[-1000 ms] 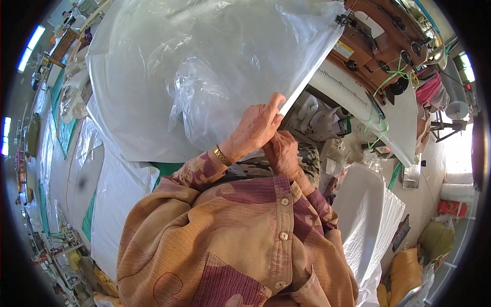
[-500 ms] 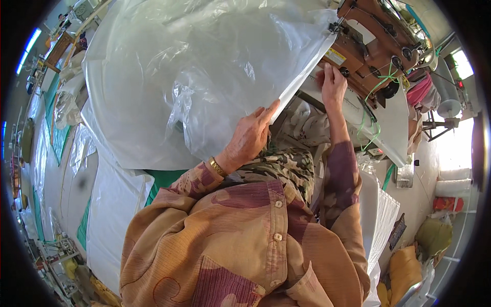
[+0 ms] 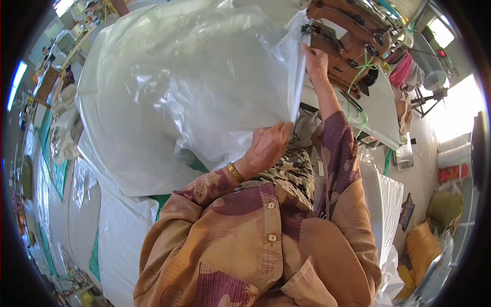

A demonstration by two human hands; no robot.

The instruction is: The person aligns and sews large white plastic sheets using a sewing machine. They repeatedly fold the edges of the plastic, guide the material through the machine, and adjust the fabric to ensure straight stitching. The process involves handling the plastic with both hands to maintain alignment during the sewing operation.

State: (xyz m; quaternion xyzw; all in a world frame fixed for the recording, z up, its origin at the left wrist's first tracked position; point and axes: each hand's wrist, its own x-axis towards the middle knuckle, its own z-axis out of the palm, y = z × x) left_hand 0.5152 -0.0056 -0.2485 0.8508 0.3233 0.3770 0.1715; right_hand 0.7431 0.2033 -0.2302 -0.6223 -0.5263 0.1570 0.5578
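Observation:
A large, wrinkled sheet of translucent white plastic (image 3: 204, 77) spreads before me, its folded edge running up to a brown sewing machine (image 3: 340, 46). My left hand (image 3: 268, 146) is closed on the near end of that edge, fingertips pinched together. Farther up, beside the machine's needle end, my right hand (image 3: 317, 62) grips the same edge between thumb and fingers. Between the two hands the edge is drawn fairly straight. The machine's head partly hides where the far end of the sheet lies.
The machine stands on a pale table (image 3: 376, 120), with green string (image 3: 362, 71) tied on it. White sheeting (image 3: 123, 240) hangs at lower left over green material. A stack of white material (image 3: 386, 204) lies at my right, with yellow-orange bundles (image 3: 423, 243) beyond it.
My right hand has moved from the machine's bed onto the sheet's edge. My left hand has gone from lying along the edge to pinching it, nearer me. The view has shifted slightly.

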